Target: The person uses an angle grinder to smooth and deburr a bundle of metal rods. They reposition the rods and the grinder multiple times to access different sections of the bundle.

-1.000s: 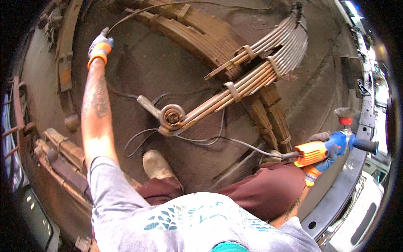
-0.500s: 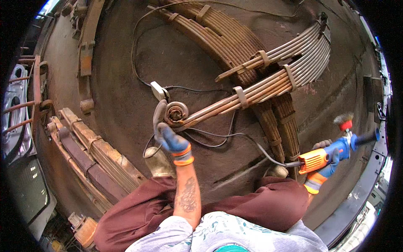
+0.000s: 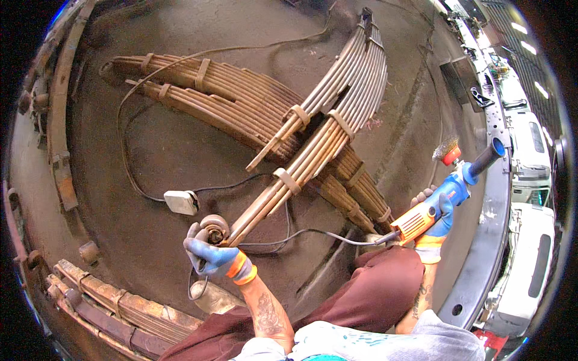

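A leaf spring [image 3: 319, 141] lies slantwise across other rusty leaf springs [image 3: 220, 90], its stacked leaves held by metal clips. At its near end is a rolled eye [image 3: 215, 228]. My left hand [image 3: 214, 256], in a blue and grey glove with an orange cuff, is closed against that eye, fingers curled at its side. At the right, my gloved right hand [image 3: 442, 219] grips a blue and orange angle grinder [image 3: 421, 219] by its body. A red-hubbed wire cup brush [image 3: 448, 151] points up from the grinder head, beside a dark side handle [image 3: 486, 157].
A white plug-like block [image 3: 181, 203] on a cable lies left of the spring eye. The grinder's cord [image 3: 313, 233] crosses the floor. More rusty leaf springs [image 3: 114, 301] lie at the lower left. A long dark metal beam [image 3: 481, 265] runs along the right, with white vehicle parts beyond.
The whole view has turned toward the right. My left hand's fingers, stretched along the eye before, are now curled at it. My right hand still holds the grinder.
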Motion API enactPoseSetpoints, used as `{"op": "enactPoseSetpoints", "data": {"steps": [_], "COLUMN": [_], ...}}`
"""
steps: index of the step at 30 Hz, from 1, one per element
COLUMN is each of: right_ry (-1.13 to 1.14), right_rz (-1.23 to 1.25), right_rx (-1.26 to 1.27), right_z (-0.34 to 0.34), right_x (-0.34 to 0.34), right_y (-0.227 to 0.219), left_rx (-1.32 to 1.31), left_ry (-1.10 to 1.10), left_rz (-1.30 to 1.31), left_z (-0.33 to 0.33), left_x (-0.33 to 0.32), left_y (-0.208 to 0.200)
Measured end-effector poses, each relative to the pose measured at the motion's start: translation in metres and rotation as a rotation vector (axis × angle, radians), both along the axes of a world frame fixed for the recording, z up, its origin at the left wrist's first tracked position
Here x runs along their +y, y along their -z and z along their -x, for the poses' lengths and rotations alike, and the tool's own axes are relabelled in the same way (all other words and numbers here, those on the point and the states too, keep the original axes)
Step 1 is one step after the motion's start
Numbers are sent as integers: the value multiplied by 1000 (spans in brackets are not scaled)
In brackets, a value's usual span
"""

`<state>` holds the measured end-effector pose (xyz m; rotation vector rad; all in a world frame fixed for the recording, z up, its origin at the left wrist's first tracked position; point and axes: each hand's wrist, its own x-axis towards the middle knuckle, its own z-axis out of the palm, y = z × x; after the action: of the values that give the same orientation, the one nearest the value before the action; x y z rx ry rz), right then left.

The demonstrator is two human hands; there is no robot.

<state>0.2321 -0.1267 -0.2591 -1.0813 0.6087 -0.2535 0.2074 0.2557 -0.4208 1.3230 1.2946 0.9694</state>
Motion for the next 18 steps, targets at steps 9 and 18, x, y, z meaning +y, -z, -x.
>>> {"op": "enactPoseSetpoints", "data": {"steps": [9,18], "right_ry": [4,49], "right_rz": [10,-71], "right_rx": [14,-60], "right_z": [15,8], "right_x": [-18,-8], "right_y": [-7,6], "left_rx": [-15,-159], "left_ry": [-1,22], "left_rz": [138,55], "left_z": [-41,-104], "left_x": [50,112], "left_y": [21,29]}}
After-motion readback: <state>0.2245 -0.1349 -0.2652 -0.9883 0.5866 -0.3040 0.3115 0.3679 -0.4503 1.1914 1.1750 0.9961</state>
